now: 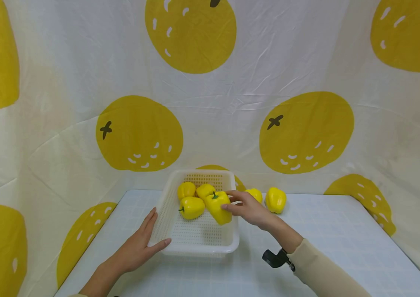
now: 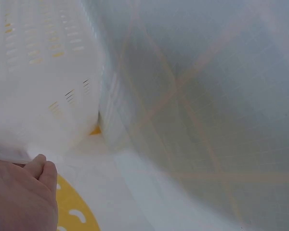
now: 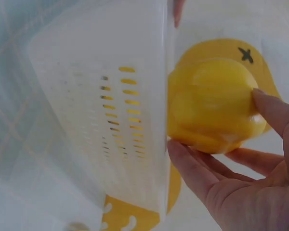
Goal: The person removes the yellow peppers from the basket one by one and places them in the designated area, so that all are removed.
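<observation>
Pinching a yellow bell pepper [image 1: 219, 209] between thumb and fingers of the right hand [image 1: 248, 209], tilted over the white slotted basket [image 1: 198, 249] near its right edge; best to keep clear of that rim and loosen only once supported from below. Apparently steadying the basket's near-left corner with the left hand [image 1: 143, 243], straight-fingered and ungripping, worth keeping light against sliding. To note: three more peppers [image 1: 192, 208] toward the basket's far edge, two loose peppers [image 1: 276, 200] at the table's [image 1: 343, 247] far edge.
</observation>
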The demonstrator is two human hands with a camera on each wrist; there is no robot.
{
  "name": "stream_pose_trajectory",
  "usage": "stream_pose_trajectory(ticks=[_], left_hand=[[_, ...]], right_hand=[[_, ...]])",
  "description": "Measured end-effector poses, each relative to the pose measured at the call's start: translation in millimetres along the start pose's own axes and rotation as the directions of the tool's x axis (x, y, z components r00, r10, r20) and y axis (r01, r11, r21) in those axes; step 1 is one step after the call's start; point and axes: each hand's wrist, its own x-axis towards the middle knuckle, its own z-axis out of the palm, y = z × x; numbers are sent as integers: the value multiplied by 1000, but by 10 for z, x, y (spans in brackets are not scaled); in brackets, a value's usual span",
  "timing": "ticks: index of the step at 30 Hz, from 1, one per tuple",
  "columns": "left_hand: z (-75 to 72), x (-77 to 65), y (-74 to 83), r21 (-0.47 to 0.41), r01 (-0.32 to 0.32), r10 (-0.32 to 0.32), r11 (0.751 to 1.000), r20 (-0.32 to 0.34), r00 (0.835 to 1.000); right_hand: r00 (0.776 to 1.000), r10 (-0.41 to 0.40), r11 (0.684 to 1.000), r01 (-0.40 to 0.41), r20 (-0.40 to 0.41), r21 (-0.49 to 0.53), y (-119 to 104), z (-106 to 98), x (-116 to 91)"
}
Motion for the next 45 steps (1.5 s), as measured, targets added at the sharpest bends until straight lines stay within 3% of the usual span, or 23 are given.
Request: stream_pose_trajectory(ticks=[6,19,29,45], left_hand=[[-9,2,9,-3,2,-2,1000,4,1000],[-19,21,15,-8,26,-26,1000,22,999],[-6,21,-12,-4,35,-35,999,25,999],[12,28,-15,-12,45,-45,999,28,999]], right_hand=[[1000,-21,1000,21,-16,1,21,-175,-95],[997,28,999,-29,-79,-13,97,-526,-322],[989,71,997,-75,-130,-29,290,-711,-421],[960,156,980,-179,-232,-82,548,-1083,-666]])
